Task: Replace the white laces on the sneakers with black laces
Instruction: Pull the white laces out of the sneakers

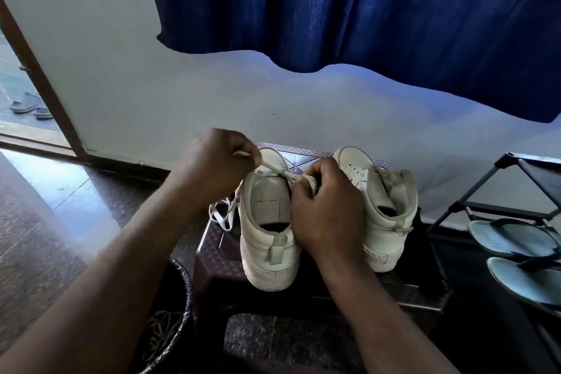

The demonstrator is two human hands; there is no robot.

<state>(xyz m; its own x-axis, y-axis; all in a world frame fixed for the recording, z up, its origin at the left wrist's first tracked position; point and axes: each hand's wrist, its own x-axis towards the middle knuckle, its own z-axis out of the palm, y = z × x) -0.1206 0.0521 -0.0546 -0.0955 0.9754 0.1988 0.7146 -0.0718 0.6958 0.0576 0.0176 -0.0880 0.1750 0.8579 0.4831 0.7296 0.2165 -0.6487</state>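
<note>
Two white sneakers stand side by side on a dark stool (217,241), heels toward the person, and both hands are on one of them. The left hand (217,161) pinches the white lace (271,165) and holds it taut above the eyelets. The right hand (328,206) is curled round the tongue and collar of that sneaker (267,240), pinning it down. The hands are close but apart, joined only by shoe and lace.

Several things could go wrong from here. The sneaker's heel sits at the front edge of the stool, so a hard tug, if the right hand slackens, would likely tip it off or drag it sideways. The flat lace could jam where it crosses at the eyelets, and pulling harder would only tighten it. The loose loops (223,215) hanging off the side of the shoe may snag on the stool's corner or tangle as they are drawn through.

The sneaker is off-white and worn, with a scuffed, faintly pinkish sole edge, a pull tab at the heel and a dark inside. Its lace looks partly out, with slack spilling beside it. The other sneaker (385,212), just beside it, shows white lace too. No black laces are in view.
</note>
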